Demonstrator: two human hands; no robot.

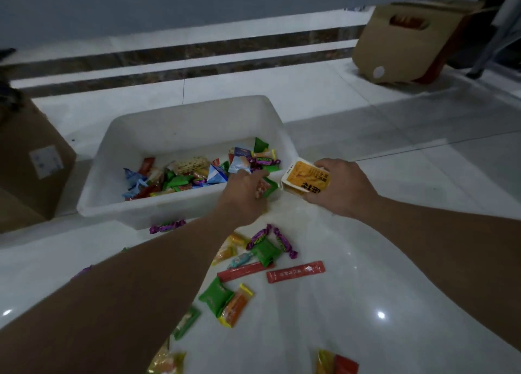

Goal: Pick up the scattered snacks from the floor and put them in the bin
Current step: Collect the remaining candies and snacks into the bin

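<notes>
Roughly halfway, I'd say: the bin (pixel 180 207) already had a good pile of snacks in it, but plenty were left on the floor (pixel 394 261) in front of its near wall, like red sticks (pixel 296 272), green packets (pixel 215 296) and purple candies (pixel 284 242). The left hand (pixel 242 193) was pinching a green pack (pixel 267 187) right over the bin's near right corner. The right hand (pixel 341 187) was wrapped round an orange tub (pixel 306 179) just outside the bin's right wall, not in yet.

Glossy tiled floor (pixel 394 261), matt white plastic bin (pixel 180 120), perhaps foil snacks (pixel 265 251)
</notes>
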